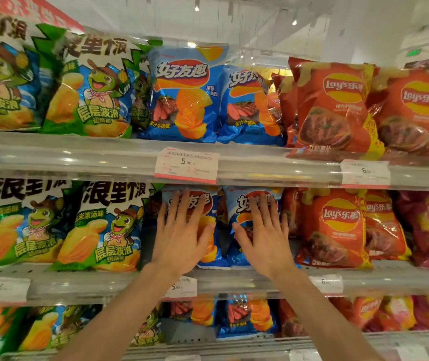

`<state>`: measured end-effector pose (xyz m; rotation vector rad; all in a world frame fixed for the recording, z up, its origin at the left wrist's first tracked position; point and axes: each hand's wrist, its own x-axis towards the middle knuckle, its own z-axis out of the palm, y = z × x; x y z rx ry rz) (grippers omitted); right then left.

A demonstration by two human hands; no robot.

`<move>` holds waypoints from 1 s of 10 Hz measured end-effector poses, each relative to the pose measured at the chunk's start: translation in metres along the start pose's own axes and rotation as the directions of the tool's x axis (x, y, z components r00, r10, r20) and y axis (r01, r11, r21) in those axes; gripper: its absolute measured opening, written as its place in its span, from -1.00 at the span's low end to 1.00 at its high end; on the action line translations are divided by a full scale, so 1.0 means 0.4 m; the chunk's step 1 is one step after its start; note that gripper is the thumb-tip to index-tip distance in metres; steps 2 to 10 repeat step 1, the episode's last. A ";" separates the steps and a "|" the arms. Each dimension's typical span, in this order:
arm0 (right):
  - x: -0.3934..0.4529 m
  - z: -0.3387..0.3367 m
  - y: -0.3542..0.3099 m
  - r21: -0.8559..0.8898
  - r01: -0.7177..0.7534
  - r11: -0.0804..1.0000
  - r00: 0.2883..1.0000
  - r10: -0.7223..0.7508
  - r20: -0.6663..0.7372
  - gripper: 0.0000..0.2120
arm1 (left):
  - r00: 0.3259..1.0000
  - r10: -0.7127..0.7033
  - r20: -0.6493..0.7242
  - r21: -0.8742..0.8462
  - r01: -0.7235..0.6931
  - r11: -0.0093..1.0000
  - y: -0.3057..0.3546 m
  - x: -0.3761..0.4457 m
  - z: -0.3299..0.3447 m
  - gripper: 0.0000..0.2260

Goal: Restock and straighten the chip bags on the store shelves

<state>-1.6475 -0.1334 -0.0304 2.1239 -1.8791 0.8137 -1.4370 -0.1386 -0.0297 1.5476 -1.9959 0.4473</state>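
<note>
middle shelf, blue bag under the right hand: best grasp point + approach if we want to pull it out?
Probably the top sealed edge of the blue bag, pinched from the front. The bag stands upright facing out, and its body is puffy and slick. The red Lay's bag and the other blue bag flank it closely, so the sides look hard to reach. The right hand lies flat on its front, fingers spread, gripping nothing.
</note>
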 end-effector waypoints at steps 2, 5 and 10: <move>-0.023 -0.028 -0.011 0.051 -0.011 0.999 0.998 0.014 -0.056 -0.23 | 0.998 -0.010 -0.057 -0.037 0.008 0.999 0.004 -0.022 -0.025 -0.42; -0.023 -0.028 -0.011 0.051 -0.011 0.999 0.998 0.014 -0.056 -0.23 | 0.998 -0.010 -0.057 -0.037 0.008 0.999 0.004 -0.022 -0.025 -0.42; -0.023 -0.028 -0.011 0.051 -0.011 0.999 0.998 0.014 -0.056 -0.23 | 0.998 -0.010 -0.057 -0.037 0.008 0.999 0.004 -0.022 -0.025 -0.42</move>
